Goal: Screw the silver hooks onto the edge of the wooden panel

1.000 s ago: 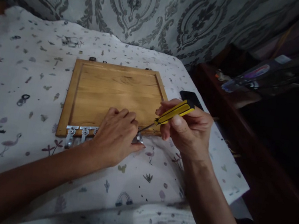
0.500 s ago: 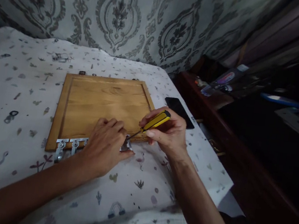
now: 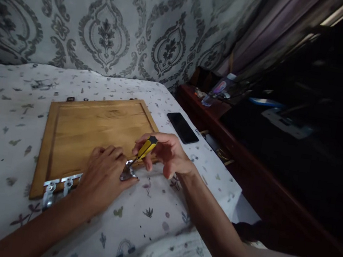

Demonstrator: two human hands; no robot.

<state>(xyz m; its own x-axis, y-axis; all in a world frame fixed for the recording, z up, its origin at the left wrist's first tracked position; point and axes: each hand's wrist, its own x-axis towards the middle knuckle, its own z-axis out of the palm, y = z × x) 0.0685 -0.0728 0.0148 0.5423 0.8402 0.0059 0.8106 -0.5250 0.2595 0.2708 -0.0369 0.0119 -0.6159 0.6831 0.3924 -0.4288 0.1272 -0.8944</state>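
A wooden cabinet door (image 3: 94, 127) with a recessed panel lies flat on the patterned cloth. Metal hinges (image 3: 50, 190) line its near edge. My left hand (image 3: 104, 178) bears down on that edge, its fingers bent over the wood and its thumb against a hinge (image 3: 128, 171) at the right. My right hand (image 3: 169, 152) has its fingers curled loosely about a yellow and black screwdriver (image 3: 147, 148), with the thumb lifted away from the handle. The shaft slants down to the hinge; the exact contact of its tip is hard to see.
A black phone (image 3: 182, 128) lies right of the door. Beyond the cloth's right edge is a dark red wooden piece of furniture (image 3: 194, 104) bearing a clear bottle (image 3: 219, 88). A patterned grey curtain (image 3: 126, 23) hangs behind.
The view has swung to the right. My right thumb has come off the screwdriver, whose handle now stands more upright. My left hand keeps its place on the hinge.
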